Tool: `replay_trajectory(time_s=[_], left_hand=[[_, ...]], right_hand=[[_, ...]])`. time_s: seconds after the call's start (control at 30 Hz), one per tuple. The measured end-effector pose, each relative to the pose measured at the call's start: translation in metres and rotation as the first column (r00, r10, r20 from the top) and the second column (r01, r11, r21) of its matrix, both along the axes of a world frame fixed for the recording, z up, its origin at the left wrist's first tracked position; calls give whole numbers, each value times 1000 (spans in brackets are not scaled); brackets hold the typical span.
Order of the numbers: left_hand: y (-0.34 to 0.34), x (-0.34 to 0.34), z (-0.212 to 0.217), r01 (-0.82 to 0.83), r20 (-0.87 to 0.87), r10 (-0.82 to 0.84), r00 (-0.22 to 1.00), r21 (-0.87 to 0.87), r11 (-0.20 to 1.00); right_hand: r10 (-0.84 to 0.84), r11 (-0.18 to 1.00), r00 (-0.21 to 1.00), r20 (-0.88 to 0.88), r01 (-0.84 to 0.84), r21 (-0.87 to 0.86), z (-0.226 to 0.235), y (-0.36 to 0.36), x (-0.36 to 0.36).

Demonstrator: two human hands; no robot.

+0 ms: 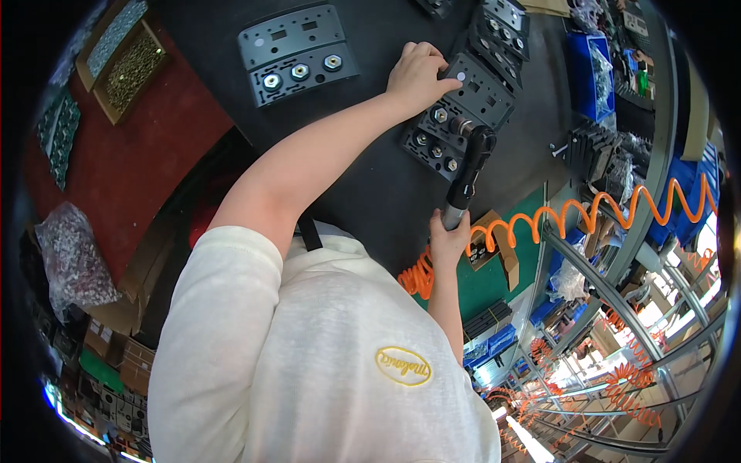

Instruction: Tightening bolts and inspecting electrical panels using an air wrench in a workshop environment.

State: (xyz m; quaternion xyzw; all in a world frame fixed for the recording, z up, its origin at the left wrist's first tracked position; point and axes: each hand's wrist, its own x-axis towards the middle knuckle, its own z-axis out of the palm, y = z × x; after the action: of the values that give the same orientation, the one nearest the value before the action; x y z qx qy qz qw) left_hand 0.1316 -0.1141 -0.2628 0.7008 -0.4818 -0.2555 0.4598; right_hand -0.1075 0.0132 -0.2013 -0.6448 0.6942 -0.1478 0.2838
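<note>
My right hand [449,239] is wrapped round the grey grip of a black angle-head air ratchet wrench [468,174]. Its socket [461,126] sits at the row of hex nuts on a black panel [488,96]; whether it fully encloses a nut cannot be made out. At that panel's left edge is my left hand [417,81], fingers curled and thumb pressed on the panel's face. Just below, another row of hex nuts [436,151] shows on a black part. Further left, a similar panel [289,50] lies flat with three nuts fitted.
More panels [502,31] lie beyond the worked one. An orange coiled hose [540,220] stretches right from near my right hand. On the left, a cardboard box [133,69] holds brass-coloured parts. A blue bin [593,81] and an open carton [505,255] stand at the right.
</note>
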Motion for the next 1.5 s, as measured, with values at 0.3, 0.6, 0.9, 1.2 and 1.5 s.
replay_trajectory(time_s=[0.3,0.6,0.9,1.2,1.5], left_hand=[[117,50,33,-172,-532,213,819,126,977],[231,51,-35,-394,-383,516,766,354,848],[227,58,-38,-397,-116,425,898,202,895],[222,59,-52,-407,-147,420,895,116,906],[219,57,-50,-436,-121,440,890,56,898]], right_hand=[[132,985,990,46,-136,102,16,31,-6],[511,840,857,-57,-485,244,-15,68,-14],[573,815,791,-213,-524,248,-22,63,-5],[593,804,739,-319,-529,270,-23,66,-1],[526,850,774,-352,-464,248,-30,84,-1]])
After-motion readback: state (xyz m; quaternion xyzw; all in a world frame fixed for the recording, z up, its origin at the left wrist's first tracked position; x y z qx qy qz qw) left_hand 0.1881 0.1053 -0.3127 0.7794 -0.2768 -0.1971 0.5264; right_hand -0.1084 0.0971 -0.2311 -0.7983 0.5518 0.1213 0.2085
